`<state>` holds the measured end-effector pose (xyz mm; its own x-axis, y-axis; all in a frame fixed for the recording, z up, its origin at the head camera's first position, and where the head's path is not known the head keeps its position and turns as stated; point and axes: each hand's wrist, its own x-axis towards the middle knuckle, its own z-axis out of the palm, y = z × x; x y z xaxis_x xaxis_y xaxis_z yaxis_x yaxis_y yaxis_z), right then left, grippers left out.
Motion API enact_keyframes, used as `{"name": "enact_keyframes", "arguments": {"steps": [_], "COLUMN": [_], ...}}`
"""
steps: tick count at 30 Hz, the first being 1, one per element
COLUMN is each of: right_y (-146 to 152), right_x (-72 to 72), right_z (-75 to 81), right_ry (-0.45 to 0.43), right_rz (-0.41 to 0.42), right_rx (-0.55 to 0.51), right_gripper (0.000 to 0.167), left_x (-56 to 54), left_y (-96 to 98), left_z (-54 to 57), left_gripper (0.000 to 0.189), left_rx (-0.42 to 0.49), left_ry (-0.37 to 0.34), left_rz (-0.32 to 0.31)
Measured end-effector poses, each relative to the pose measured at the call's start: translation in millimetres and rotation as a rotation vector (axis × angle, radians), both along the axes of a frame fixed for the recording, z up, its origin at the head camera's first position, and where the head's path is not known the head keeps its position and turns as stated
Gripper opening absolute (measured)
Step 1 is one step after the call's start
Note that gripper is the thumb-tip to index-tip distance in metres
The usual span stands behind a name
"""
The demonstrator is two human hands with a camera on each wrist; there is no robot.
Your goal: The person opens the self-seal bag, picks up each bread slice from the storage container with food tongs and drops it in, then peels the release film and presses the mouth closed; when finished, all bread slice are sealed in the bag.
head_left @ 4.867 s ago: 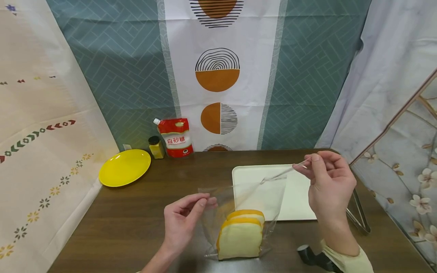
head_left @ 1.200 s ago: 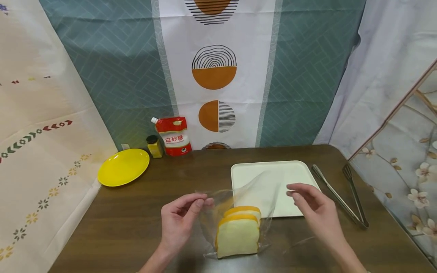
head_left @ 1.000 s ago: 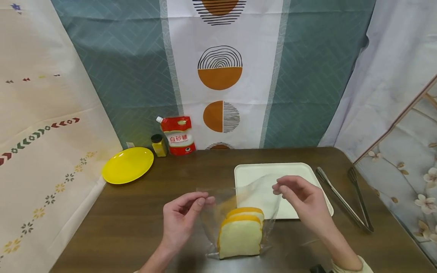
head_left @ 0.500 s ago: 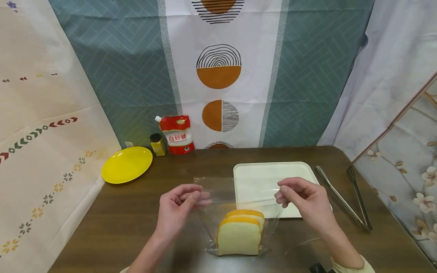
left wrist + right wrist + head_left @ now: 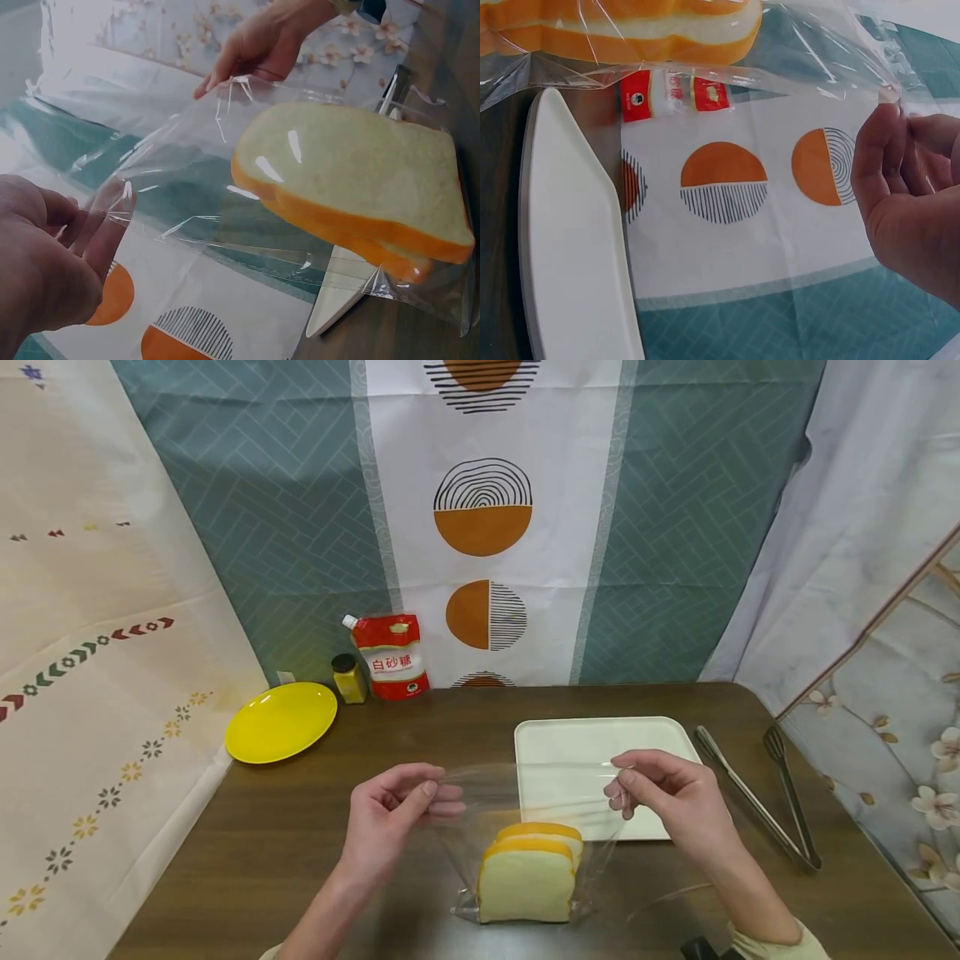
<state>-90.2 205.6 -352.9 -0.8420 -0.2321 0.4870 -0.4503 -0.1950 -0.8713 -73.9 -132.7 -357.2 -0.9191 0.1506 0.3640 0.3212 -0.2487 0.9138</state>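
Two slices of bread (image 5: 525, 885) with orange crust stand upright, one behind the other, inside a clear plastic bag (image 5: 495, 793) on the table. My left hand (image 5: 393, 806) holds the bag's upper left edge, with some fingers behind the film and the thumb in front. At the upper right edge, my right hand (image 5: 663, 789) pinches the film between thumb and fingers. Between the hands the bag's top is stretched wide above the bread. In the right wrist view the film runs to the right hand's fingertips (image 5: 889, 112).
Behind the bag lies a white tray (image 5: 555, 743), with metal tongs (image 5: 757, 802) to its right. A thin clear strip (image 5: 667, 897) lies near my right forearm. At the back left are a yellow plate (image 5: 281, 722), a black-lidded jar (image 5: 348, 681) and a red-and-white sugar pouch (image 5: 390, 660).
My right hand, earlier raised at the far right with a thin strand of plastic, has come down to the bag's right edge. The bag's top is now spread wider; the strip lies on the table.
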Motion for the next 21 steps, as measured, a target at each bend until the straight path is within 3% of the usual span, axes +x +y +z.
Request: {"name": "enact_keyframes", "arguments": {"steps": [6,12,17,21], "right_y": [5.2,10.6,15.5,17.1], "right_x": [-1.3,0.4,1.5,-0.8], "right_z": [-0.7,-1.5,-0.9,-2.0], "right_ry": [-0.027,0.008,0.082,0.183], "right_rz": [0.040,0.019,0.012,0.084], "right_rx": [0.034,0.149,0.233,0.200], "right_gripper": [0.021,0.017,0.022,0.032], "left_x": [-3.3,-4.2,-8.8,-12.7], "left_y": [-2.5,-4.4,-7.3,-10.4], "left_z": [-2.7,-4.1,-7.6,-10.7], "left_gripper": [0.014,0.008,0.012,0.017], "left_rx": [-0.008,-0.057,-0.126,-0.144], "left_ry": [0.017,0.055,0.177,0.251], "left_rz": [-0.040,-0.027,-0.001,-0.011]}}
